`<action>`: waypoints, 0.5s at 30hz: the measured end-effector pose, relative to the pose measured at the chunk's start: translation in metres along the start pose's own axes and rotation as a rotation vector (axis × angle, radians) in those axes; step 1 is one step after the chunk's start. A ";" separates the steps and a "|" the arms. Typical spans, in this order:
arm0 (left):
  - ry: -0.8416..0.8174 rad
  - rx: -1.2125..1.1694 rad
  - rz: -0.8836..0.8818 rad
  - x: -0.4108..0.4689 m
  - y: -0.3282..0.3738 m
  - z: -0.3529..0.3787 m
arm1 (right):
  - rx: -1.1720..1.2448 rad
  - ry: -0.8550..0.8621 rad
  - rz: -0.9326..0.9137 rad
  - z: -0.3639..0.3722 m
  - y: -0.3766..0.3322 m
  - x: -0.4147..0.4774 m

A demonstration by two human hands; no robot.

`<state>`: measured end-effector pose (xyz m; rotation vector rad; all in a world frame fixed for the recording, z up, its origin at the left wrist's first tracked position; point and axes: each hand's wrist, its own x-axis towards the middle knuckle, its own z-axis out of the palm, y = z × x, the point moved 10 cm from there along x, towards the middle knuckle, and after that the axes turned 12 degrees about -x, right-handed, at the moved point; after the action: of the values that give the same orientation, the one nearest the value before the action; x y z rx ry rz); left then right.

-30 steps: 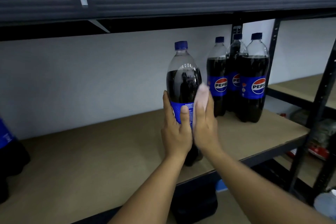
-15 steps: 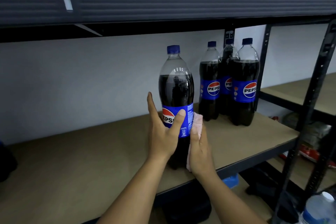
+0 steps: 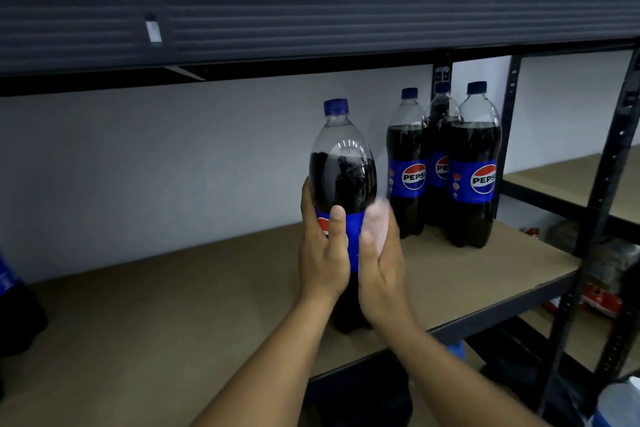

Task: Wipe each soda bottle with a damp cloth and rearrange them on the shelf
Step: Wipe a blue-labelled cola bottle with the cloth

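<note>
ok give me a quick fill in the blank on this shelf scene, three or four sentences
1. The left hand grips the near bottle around its ____ label.
2. The right hand presses a pale ____ against that bottle's side.
3. A group of ____ more bottles stands at the shelf's right end.
4. Every bottle cap in that group is ____ in colour.

Missing words: blue; cloth; three; blue

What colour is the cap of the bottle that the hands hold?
Blue. The cap of the held bottle shows best in the head view.
</note>
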<state>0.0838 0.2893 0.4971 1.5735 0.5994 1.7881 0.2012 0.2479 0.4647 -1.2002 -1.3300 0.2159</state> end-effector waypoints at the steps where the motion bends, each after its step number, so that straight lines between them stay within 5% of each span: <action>1: -0.001 0.004 -0.001 0.000 0.002 0.000 | 0.001 0.018 -0.034 -0.006 -0.021 0.019; 7: 0.013 -0.013 -0.103 -0.002 -0.008 -0.002 | -0.137 0.037 -0.165 -0.024 -0.097 0.105; 15: 0.003 0.063 -0.014 -0.003 0.013 0.004 | -0.024 -0.066 0.063 0.004 0.034 -0.023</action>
<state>0.0856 0.2779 0.5056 1.6055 0.6725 1.7772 0.2076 0.2483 0.4246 -1.2658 -1.3563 0.2867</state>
